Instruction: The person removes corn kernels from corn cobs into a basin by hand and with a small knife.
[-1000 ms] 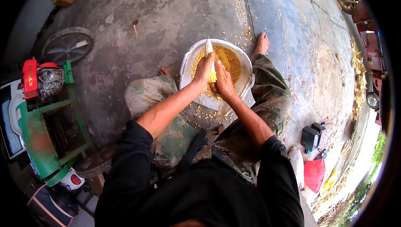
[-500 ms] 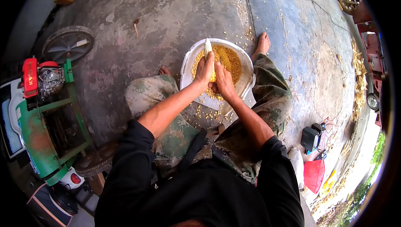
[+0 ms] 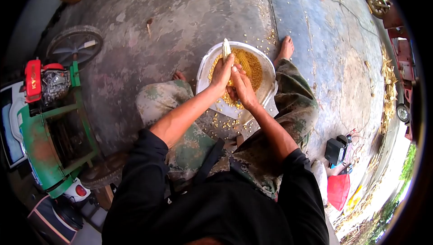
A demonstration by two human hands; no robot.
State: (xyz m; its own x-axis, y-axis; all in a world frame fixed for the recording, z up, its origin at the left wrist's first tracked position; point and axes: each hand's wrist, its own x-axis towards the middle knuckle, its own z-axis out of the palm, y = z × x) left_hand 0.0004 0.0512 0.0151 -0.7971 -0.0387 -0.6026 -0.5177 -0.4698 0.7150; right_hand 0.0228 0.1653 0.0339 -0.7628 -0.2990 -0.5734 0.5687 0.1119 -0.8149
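Whitish, tapering corn cob (image 3: 226,49), apparently bare up top

2 hands (image 3: 222,73) are working at 1 pale cob (image 3: 226,49), 1 wht basin (image 3: 203,68) is holding kernels (image 3: 256,70) too many to ct, & 2 bare feet (image 3: 286,48), 2 blk sleeves (image 3: 135,186), 1 red eng (image 3: 34,80) & 1 grn mach (image 3: 38,141) are showing

1. Mid-frame, we see the basin (image 3: 270,72) on the floor (image 3: 176,24), kernels (image 3: 256,71) inside.
2. We see the cob (image 3: 226,49) overlapping its upper rim.
3. At left, we find an engine (image 3: 55,85) between a wheel (image 3: 67,52) and green-free machine body (image 3: 38,148) below.
4. Lower right, a box (image 3: 334,151) lies above our bag (image 3: 338,190).
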